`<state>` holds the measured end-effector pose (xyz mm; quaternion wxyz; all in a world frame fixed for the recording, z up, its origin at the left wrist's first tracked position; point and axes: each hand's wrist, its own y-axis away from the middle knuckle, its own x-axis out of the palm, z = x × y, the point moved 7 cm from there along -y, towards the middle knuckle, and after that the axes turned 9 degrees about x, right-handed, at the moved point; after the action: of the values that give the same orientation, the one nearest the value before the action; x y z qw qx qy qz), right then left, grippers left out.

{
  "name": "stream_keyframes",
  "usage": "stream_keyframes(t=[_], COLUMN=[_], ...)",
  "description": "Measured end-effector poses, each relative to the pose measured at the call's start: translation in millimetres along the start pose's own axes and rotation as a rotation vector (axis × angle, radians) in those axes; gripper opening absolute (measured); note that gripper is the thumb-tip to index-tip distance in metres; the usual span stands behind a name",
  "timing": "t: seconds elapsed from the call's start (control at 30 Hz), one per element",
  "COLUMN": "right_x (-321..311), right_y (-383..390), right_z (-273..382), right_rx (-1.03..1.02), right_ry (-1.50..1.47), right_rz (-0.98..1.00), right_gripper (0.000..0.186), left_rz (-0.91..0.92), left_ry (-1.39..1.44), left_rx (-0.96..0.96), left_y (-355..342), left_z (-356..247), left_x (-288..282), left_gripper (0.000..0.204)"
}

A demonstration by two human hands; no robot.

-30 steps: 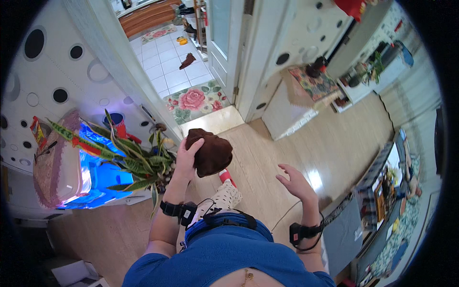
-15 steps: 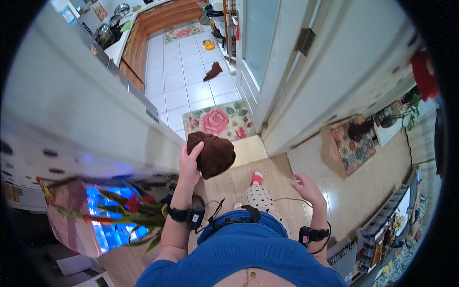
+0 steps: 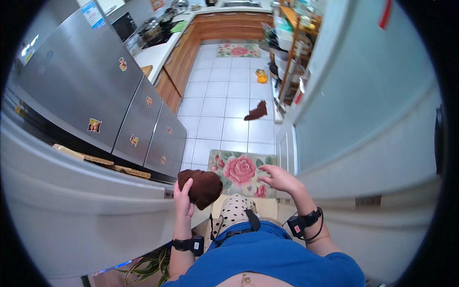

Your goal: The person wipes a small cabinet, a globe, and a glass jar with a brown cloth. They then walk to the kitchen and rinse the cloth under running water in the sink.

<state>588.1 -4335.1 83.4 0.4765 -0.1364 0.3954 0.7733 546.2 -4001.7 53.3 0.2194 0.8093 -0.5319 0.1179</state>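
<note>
A dark brown bundle of folded soft cloth is gripped in my left hand, with the thumb lying across its near side. My right hand is raised above the floral mat in the doorway. Its fingers are apart and hold nothing. Farther ahead, on the white tiles, lies a crumpled brown piece that looks like cloth of the same colour. A yellow-orange item, perhaps a pair of slippers, rests beyond it.
On the left stands a grey refrigerator with stickers, then a wooden cabinet row under a white counter holding a pot. At right, a frosted-glass door stands beside a loaded shelf rack. A second floral mat lies at the back.
I have moved forward into the kitchen doorway, so the refrigerator now shows. The brown bundle stays in my left hand. My right hand has come forward and inward.
</note>
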Motion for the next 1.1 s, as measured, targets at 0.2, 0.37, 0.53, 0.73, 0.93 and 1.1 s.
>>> stream_keyframes(t=[0.2, 0.37, 0.53, 0.73, 0.93, 1.1], right_x=[-79.8, -129.4, -216.2, -299.8, -414.3, -504.7], right_y=[-166.5, -284.8, -383.7, -514.2, -695.9, -871.7], right_z=[37.7, 3.1, -15.3, -61.4, -36.0, 104.9], right_rx=[-0.154, 0.096, 0.195, 0.371, 0.407, 0.065], right_ry=[-0.062, 0.056, -0.136, -0.174, -0.025, 0.233], right_rz=[-0.055, -0.042, -0.192, -0.261, -0.229, -0.186], right_gripper=[0.044, 0.046, 0.047, 0.05, 0.056, 0.048], left_rz=[-0.187, -0.136, 0.042, 0.147, -0.056, -0.215], left_ry=[0.033, 0.062, 0.038, 0.048, 0.031, 0.089], left_rx=[0.017, 0.052, 0.078, 0.021, 0.043, 0.149], left_y=[-145.9, -318.3, -469.9, -644.4, -797.3, -903.9], left_z=[7.0, -8.0, -35.6, -24.3, -38.3, -67.9], left_x=[8.2, 75.6, 178.7, 269.2, 301.7, 299.2], left_gripper=[0.039, 0.04, 0.04, 0.039, 0.041, 0.041])
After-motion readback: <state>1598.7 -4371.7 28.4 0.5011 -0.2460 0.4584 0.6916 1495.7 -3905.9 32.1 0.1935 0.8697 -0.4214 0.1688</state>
